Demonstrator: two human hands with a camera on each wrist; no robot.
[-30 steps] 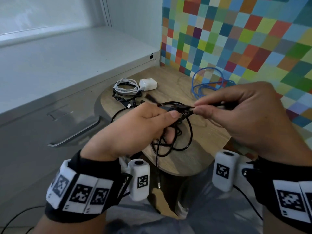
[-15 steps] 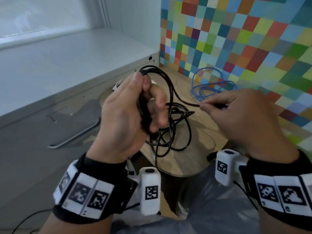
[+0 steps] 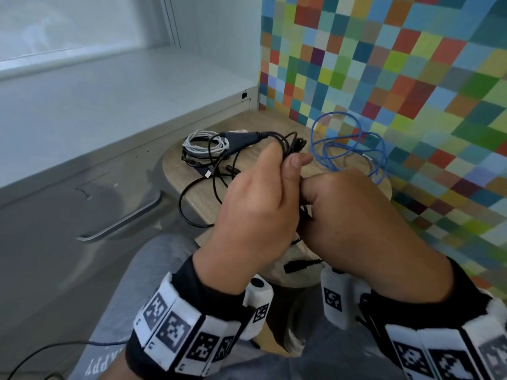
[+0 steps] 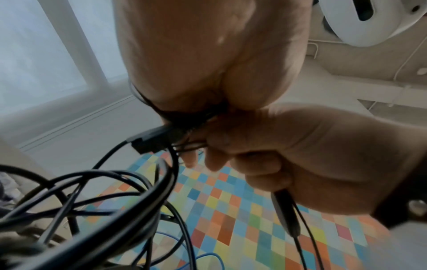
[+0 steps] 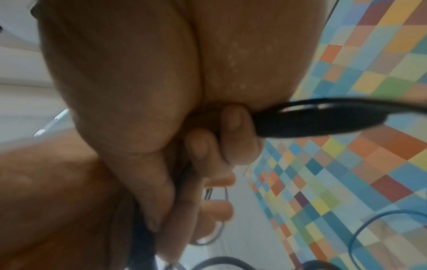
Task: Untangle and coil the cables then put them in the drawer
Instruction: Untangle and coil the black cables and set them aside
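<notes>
Mostly the left hand (image 3: 255, 204) hides the black cable (image 3: 277, 138) it grips. Right hand (image 3: 354, 215) pinches it too; its fingertips are hidden.

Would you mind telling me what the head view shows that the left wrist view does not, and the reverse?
Only the head view shows the round wooden table, the white cable coil and the closed drawer's handle. Only the left wrist view shows a black plug hanging below the right hand. Both show the left hand gripping the black cable, and the blue cable.

Soft window daylight; wrist views blurred, warped.
</notes>
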